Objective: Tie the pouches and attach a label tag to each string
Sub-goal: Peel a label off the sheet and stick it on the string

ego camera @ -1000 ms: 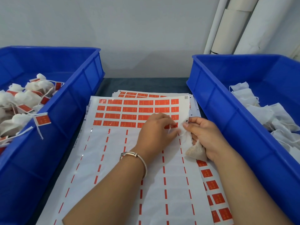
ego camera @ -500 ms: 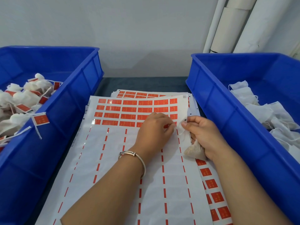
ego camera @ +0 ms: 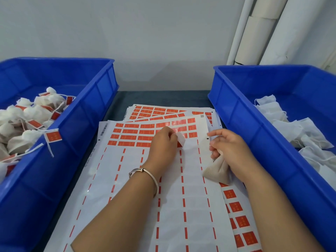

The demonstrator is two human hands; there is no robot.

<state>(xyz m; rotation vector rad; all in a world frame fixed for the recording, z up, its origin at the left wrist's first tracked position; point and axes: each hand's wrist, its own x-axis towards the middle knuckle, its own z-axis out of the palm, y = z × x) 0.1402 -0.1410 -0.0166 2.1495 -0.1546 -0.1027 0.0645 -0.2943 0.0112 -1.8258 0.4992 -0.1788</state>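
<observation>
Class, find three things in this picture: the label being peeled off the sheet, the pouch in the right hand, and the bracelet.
peeled label (ego camera: 181,140), head view, on its pale lifted backside.
pouch (ego camera: 217,170), head view, on its filled cloth body.
bracelet (ego camera: 153,179), head view, on the metal band at the left wrist.

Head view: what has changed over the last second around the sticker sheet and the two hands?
The left hand has peeled a label sticker up off the sticker sheet and pinches it. The right hand has drawn slightly right, away from the left. It still holds the pouch; both blue bins are unchanged.
</observation>
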